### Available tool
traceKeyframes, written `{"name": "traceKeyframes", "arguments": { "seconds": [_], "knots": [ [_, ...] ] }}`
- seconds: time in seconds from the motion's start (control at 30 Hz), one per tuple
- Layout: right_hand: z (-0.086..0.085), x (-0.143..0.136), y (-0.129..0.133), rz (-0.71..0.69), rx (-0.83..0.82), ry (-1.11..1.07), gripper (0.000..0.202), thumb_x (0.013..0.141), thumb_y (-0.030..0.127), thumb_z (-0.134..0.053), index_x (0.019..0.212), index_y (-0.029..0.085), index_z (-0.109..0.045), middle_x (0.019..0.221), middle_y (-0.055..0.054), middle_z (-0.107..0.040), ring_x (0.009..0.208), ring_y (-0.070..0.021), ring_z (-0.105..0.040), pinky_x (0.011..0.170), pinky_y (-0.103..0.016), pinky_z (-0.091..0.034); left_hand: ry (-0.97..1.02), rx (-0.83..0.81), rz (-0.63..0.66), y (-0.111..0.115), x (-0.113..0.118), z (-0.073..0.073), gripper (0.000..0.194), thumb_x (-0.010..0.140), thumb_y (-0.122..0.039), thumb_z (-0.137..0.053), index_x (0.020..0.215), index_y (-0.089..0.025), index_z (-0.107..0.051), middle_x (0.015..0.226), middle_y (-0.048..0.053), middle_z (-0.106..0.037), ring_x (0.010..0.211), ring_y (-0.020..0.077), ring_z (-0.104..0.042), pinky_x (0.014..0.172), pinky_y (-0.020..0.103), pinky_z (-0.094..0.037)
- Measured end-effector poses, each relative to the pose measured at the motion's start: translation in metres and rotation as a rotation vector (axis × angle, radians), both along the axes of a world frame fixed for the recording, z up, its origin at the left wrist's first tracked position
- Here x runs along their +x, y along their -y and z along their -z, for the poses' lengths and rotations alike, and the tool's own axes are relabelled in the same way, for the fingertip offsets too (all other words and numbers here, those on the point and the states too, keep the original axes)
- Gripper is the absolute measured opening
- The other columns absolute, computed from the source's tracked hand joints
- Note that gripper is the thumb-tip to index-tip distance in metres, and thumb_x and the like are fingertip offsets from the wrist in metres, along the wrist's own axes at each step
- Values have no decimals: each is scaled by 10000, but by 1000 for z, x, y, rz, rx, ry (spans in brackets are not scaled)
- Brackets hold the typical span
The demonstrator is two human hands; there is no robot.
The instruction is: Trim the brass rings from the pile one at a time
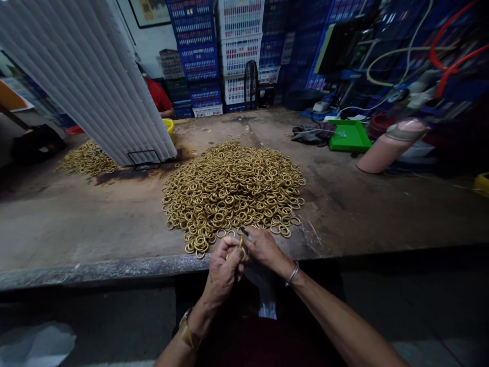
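A wide heap of brass-coloured rings point(233, 188) lies on the worktable point(355, 214), reaching close to its front edge. At that edge, my left hand point(225, 262) pinches a brass ring point(241, 252) between thumb and fingers. Close against it on the right, my right hand point(262, 247) is closed around a small dark tool point(245, 233), of which only the tip shows. Whether the tool touches the ring is too small to tell. Below my hands hangs a clear plastic piece point(267, 300), partly in shadow.
A tall corrugated white panel point(110, 76) stands at the left, near a second ring pile point(89, 159). Behind it shows a person's red sleeve point(157, 95). On the right are a green tray point(349, 136), gloves point(311, 133) and a pink bottle point(389, 148). Stacked crates point(240, 56) rise behind.
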State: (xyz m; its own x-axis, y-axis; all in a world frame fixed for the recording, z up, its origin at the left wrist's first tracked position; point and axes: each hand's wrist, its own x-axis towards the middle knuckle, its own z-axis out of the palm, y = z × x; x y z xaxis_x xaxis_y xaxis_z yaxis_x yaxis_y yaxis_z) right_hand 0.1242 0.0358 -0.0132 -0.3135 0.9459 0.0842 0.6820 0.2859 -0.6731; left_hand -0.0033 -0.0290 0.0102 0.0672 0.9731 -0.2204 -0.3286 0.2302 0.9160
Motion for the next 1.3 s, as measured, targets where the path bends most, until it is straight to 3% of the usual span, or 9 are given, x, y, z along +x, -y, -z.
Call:
{"name": "traceKeyframes", "arguments": {
  "seconds": [0.13,0.23,0.33,0.57,0.67,0.83,1.0,1.13,1.3],
  "knots": [
    [4,-4,6,141,-136,-385,197,775,282,-442,637,175,-534,544,27,-511,509,-99,-442,496,-202,-330,-32,19,-99,-4,-1,8,296,746,-424,-560,912,-213,-434,560,-65,-493,402,51,-383,387,157,-283],
    [1,-9,19,59,-222,-499,201,777,331,-475,720,166,-575,581,21,-551,536,-104,-483,517,-205,-371,-101,40,-166,-7,1,13,298,757,-439,-538,914,-209,-431,511,-79,-457,395,55,-377,387,157,-284],
    [-3,-15,27,-10,-203,-494,188,788,324,-500,762,168,-601,641,5,-588,601,-114,-523,587,-219,-405,-137,53,-204,-7,3,17,298,768,-452,-516,914,-210,-423,484,-89,-436,387,56,-373,390,157,-288],
    [1,-10,23,-65,165,-264,117,786,165,-480,766,177,-595,750,-42,-563,732,-153,-511,674,-255,-406,-18,-21,-94,-4,0,19,298,777,-470,-494,891,-200,-436,498,-72,-469,384,66,-404,371,162,-302],
    [-2,-6,25,-175,211,-201,149,771,121,-482,834,190,-597,804,-47,-567,768,-157,-512,689,-249,-408,114,-90,-127,-8,0,15,307,753,-487,-522,817,-198,-440,533,-68,-457,405,65,-426,350,154,-284],
    [-3,-7,26,-273,233,-151,242,743,113,-503,936,224,-598,854,-27,-575,795,-152,-523,686,-242,-412,156,-171,-142,-15,-2,15,356,644,-458,-657,707,-177,-448,495,-85,-407,367,40,-385,337,144,-249],
    [-1,-10,21,-235,215,-228,278,771,117,-492,1009,228,-583,868,-31,-576,801,-146,-526,687,-243,-410,237,-189,-159,-15,-3,21,335,623,-432,-677,716,-148,-526,564,-41,-485,445,58,-443,359,154,-277],
    [-2,-13,19,-140,144,-286,116,792,166,-489,810,193,-601,771,-22,-562,742,-137,-517,667,-234,-398,245,-231,-188,-17,-3,26,313,577,-380,-697,736,-143,-568,578,-20,-519,459,77,-469,338,155,-270],
    [0,-15,17,6,24,-338,140,783,177,-456,719,170,-581,751,-34,-568,736,-142,-529,671,-230,-400,219,-260,-126,-24,-7,45,461,539,-362,-691,934,-158,-569,509,-7,-545,368,89,-433,309,163,-247]
  ]
}}
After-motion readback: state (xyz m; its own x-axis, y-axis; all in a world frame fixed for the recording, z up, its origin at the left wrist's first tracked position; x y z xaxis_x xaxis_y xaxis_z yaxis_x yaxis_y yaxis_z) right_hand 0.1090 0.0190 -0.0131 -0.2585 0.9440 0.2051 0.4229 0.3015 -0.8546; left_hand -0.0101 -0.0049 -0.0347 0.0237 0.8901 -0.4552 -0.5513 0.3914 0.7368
